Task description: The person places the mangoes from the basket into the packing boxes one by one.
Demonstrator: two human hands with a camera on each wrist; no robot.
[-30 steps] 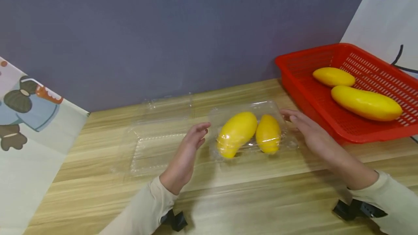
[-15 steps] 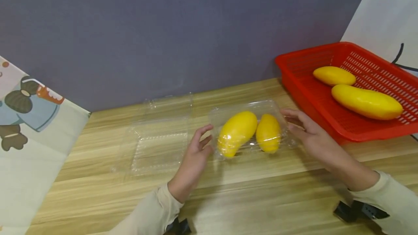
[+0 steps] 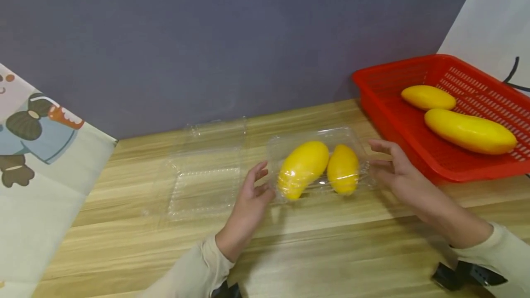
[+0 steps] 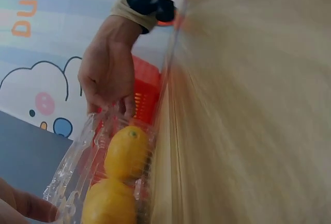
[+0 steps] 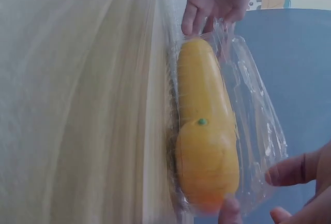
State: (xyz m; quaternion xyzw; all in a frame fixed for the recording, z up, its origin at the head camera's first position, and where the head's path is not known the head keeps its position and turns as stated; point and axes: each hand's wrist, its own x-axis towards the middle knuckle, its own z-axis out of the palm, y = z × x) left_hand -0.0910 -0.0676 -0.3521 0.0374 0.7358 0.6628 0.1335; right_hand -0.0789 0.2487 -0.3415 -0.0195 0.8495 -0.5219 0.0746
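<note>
A clear plastic clamshell box (image 3: 344,136) sits on the table with its lid over two yellow mangoes, a larger mango (image 3: 304,167) and a smaller mango (image 3: 342,169). My left hand (image 3: 248,203) holds the box's left end between curled thumb and fingers. At the opposite end, my right hand (image 3: 407,185) has its thumb and fingers curved around the box's edge. The right wrist view shows a right fingertip (image 5: 282,173) against the thin lid and the thumb low beside a mango (image 5: 207,162). Glare and clear plastic make the exact contact points hard to see.
To the left lies a second clear clamshell box (image 3: 204,183), its lid folded back toward the dark grey panel (image 3: 232,49). A red basket (image 3: 397,128) at the right holds two more yellow fruits (image 3: 469,131). The wooden table (image 3: 323,247) extends in front.
My left hand has moved right to the box's left end, its fingers curling in. My right hand's fingers have bent more at the right end. The box stays about where it was.
</note>
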